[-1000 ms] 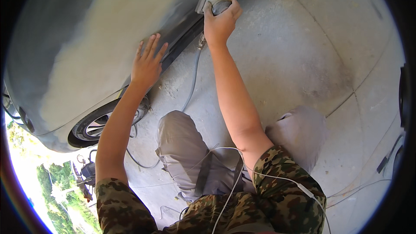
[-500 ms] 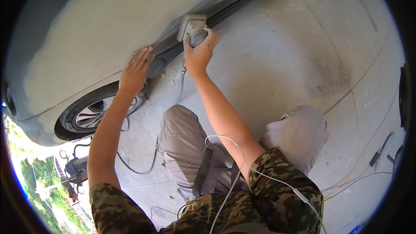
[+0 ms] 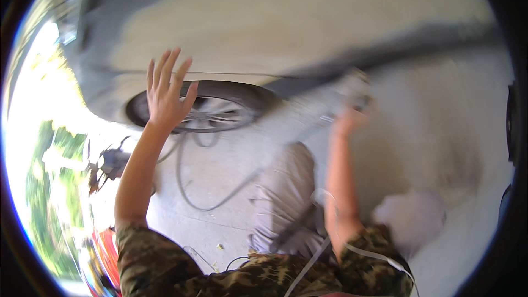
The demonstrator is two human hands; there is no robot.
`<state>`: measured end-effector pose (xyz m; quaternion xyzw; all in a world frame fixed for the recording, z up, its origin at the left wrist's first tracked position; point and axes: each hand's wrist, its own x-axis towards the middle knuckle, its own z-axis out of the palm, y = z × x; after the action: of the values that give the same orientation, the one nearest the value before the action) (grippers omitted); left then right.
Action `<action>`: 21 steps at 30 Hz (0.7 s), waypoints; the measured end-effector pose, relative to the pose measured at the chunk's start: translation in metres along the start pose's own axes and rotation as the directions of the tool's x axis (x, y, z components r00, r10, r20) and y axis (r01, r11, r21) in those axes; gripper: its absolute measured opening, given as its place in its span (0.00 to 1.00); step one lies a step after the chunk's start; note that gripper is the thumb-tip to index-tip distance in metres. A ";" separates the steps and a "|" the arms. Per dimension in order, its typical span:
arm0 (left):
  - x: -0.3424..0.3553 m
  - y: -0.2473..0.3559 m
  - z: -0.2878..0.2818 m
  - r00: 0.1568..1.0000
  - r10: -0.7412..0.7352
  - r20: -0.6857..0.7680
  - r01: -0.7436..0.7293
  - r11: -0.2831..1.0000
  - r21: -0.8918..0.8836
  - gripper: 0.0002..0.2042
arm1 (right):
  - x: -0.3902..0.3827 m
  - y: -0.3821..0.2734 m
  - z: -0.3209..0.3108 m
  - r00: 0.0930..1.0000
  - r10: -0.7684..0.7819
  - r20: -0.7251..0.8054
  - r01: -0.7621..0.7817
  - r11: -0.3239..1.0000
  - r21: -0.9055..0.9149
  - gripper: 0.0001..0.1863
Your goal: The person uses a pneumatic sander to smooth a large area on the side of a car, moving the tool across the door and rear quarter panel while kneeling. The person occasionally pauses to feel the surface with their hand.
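My right hand (image 3: 347, 119), smeared by motion, grips a pale power sander (image 3: 356, 81) with a square pad. The sander is off the car body and over the concrete floor, near the dark lower sill. A grey hose (image 3: 204, 209) curves across the floor from the sander's side. My left hand (image 3: 166, 99) is raised with fingers spread, in front of the car's side just above the wheel (image 3: 254, 98). Whether its fingertips touch the panel I cannot tell. The car's side panel (image 3: 286, 19) bears a broad beige patch with grey around it.
My bent knee (image 3: 289, 187) is between my forearms. A thin white cable (image 3: 366, 253) crosses my right sleeve. At the left, a dark piece of equipment (image 3: 113, 161) stands near the bright opening, with a red object (image 3: 106, 250) below it.
My view has swung left toward the wheel and opening. The sander, in my right hand, has come away from the car's lower edge. My left hand's fingers have spread wider.
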<state>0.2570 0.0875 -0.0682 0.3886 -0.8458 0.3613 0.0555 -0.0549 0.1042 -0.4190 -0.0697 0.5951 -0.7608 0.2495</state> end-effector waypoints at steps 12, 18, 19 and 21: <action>0.098 -0.254 -0.095 0.813 -0.507 -0.286 0.481 0.862 -0.161 0.27 | 0.148 -0.038 -0.094 0.861 -0.305 -0.406 0.347 0.938 0.030 0.37; 0.103 -0.397 -0.018 0.830 -0.540 -0.139 0.551 0.833 0.057 0.21 | 0.122 -0.048 -0.115 0.805 -0.373 -0.462 0.367 0.924 -0.106 0.34; 0.104 -0.415 -0.005 0.896 -0.391 -0.210 0.408 0.912 0.039 0.22 | 0.119 -0.052 -0.116 0.830 -0.299 -0.471 0.315 0.948 -0.047 0.34; 0.104 -0.446 0.005 0.903 -0.420 -0.088 0.429 0.878 0.213 0.22 | 0.118 -0.061 -0.118 0.825 -0.296 -0.481 0.315 0.948 -0.044 0.33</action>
<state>0.4969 -0.1751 0.2212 0.5610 -0.6918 0.4422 0.1052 -0.2225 0.1630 -0.4176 0.0321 0.6052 -0.7948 -0.0299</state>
